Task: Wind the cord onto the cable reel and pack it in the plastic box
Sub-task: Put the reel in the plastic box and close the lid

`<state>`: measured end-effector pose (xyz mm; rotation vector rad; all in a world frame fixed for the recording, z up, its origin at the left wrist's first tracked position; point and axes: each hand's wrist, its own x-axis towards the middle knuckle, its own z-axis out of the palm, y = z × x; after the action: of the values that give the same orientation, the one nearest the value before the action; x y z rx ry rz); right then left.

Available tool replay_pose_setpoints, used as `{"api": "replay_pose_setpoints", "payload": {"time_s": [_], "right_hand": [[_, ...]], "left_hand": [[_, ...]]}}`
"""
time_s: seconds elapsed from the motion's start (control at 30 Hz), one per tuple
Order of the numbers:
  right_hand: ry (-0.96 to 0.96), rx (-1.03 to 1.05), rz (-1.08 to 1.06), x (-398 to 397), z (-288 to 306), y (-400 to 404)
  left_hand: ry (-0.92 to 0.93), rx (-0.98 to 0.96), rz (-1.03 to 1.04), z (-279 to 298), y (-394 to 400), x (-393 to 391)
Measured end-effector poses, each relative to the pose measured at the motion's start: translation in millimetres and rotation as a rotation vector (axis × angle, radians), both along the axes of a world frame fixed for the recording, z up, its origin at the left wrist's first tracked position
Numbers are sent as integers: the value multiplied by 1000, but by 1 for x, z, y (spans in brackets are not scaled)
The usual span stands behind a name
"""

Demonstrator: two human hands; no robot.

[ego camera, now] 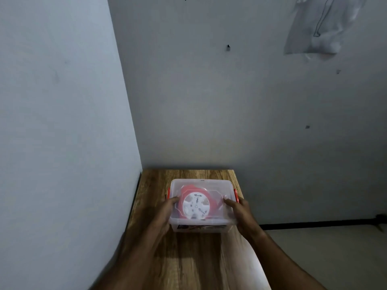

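Note:
A clear plastic box (pixel 211 223) with its lid on and orange side latches stands on the wooden table (pixel 188 258). Inside it lies a red cable reel (pixel 195 205) with a white round face, seen through the lid. My left hand (pixel 167 208) grips the box's left side, thumb on the lid. At the right side my right hand (pixel 238 210) grips the box, fingers on the lid near the orange latch (pixel 236 195). No loose cord shows.
The table sits in a corner, with a wall close on the left (pixel 62 122) and another behind (pixel 230 101). A clear plastic bag (pixel 322 26) hangs on the back wall. Floor (pixel 335 258) lies to the right of the table.

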<state>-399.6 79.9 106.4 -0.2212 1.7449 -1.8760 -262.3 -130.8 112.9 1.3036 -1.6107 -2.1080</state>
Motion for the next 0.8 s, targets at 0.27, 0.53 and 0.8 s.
{"api": "replay_pose_setpoints", "payload": {"time_s": [0.27, 0.53, 0.8], "right_hand": [[-3, 20, -12, -54, 5, -57], [12, 61, 16, -99, -8, -101], [-9, 64, 51, -117, -35, -119]], "left_hand": [[-42, -19, 38, -6, -59, -63], [-76, -32, 55, -29, -94, -99], [-157, -115, 34, -39, -118, -115]]}}
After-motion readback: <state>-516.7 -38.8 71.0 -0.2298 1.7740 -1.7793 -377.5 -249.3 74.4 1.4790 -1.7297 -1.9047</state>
